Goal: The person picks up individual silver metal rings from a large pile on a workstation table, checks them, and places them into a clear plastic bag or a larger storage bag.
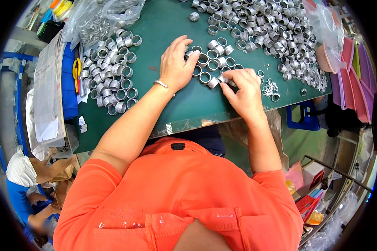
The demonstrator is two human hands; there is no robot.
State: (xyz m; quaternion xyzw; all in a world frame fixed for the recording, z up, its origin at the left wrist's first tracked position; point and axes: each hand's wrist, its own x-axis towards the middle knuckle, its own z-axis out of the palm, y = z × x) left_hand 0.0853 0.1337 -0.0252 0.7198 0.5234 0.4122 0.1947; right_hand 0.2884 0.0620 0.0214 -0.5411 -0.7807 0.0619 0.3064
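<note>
Metal ring (223, 79) pinched in right hand (244, 93), left hand (176, 63) flat, empty; slipping risks scattering loose rings (209, 62).

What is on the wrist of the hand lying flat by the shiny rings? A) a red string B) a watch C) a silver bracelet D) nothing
C: a thin silver bracelet circles the wrist of the left hand, which rests beside the metal rings.

bench: green mat (184, 104) | yellow-handled scissors (76, 71) at left | clear plastic bags (100, 16) top left | pink sheets (356, 71) right | blue stool (301, 117)
</note>
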